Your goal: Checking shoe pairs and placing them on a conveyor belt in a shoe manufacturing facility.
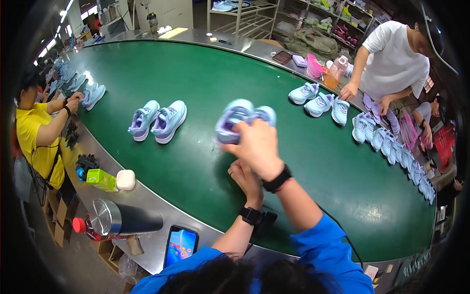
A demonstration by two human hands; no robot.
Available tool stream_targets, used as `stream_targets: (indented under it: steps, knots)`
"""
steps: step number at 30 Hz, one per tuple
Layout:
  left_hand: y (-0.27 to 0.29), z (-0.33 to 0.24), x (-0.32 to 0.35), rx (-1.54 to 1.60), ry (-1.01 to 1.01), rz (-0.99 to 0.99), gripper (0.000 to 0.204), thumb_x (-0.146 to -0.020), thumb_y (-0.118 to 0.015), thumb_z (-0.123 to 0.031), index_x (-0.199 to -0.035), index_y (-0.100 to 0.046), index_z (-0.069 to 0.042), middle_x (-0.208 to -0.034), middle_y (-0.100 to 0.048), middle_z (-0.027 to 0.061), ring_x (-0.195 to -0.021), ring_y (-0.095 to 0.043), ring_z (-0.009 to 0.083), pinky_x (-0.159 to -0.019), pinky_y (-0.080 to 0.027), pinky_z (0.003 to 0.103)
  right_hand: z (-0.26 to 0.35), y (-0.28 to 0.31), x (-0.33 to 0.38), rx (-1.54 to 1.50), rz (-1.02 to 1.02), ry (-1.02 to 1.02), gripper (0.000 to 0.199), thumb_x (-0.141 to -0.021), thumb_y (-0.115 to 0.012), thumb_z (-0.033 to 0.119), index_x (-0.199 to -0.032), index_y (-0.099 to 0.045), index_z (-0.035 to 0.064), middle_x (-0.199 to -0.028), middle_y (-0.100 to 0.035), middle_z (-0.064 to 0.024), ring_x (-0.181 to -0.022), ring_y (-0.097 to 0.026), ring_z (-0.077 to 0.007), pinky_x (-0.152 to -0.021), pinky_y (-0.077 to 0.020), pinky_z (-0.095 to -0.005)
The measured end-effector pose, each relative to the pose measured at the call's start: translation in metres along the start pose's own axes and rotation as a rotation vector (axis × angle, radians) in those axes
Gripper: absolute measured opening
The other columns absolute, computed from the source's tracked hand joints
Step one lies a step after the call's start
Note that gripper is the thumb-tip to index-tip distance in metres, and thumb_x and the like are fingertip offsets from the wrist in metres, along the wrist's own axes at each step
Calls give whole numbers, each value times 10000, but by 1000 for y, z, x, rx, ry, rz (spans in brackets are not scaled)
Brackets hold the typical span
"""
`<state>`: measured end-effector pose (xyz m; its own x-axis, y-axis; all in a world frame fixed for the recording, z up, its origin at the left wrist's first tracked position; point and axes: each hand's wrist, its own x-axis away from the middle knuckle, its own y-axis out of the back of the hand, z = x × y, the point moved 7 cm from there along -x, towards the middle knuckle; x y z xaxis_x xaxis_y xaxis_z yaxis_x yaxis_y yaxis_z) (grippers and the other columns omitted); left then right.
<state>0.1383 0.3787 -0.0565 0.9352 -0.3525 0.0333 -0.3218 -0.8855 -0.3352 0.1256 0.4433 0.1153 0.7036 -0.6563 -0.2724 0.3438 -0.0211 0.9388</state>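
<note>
Metal rack (pixel 238 22), probably strip lights (pixel 63 14) leftward

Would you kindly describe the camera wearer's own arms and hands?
The left hand and right hand are gloveless. The left sleeve and right sleeve are bright blue. The left wrist has a black band with a squarish, watch-like case; the right wrist has a wide black band. A thin black cable runs beside the right sleeve.

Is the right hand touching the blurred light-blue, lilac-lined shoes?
Touching: the head view shows the right hand clasping the shoes at the lilac heel end.
</note>
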Motion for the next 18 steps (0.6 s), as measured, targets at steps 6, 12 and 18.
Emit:
stream_targets:
  steps: [6, 12, 18]
  knots:
    - [-8, 41, 34, 809, 342, 404, 284, -989, -417, -271, -1143, -508, -51, -1136, -565, 70, -1041, -542, 178, -914, -441, 342, 73, -31, -4, -431, 203, 301, 566, -798, -697, 452, -1251, -557, 144, -940, -654, -127, -879, -636, -251, -767, -475, -363]
    - [-27, 1, 29, 218, 522, 49, 119, -951, -468, -145, -925, -551, -64, -752, -522, -4, -638, -472, 76, -565, -396, 212, -184, -91, -62, -1405, -342, -825, 448, -888, -611, 141, -1247, -345, 96, -1065, -530, -130, -700, -603, -191, -564, -535, -314]
    - [-31, 2, 44, 176, 600, 106, 117, -948, -472, -136, -934, -562, -62, -751, -521, -2, -639, -476, 72, -567, -394, 203, -299, -123, -77, -1036, -797, -1348, 607, -810, -677, 126, -1269, -292, 227, -1179, -385, -258, -854, -616, -365, -556, -615, -366]
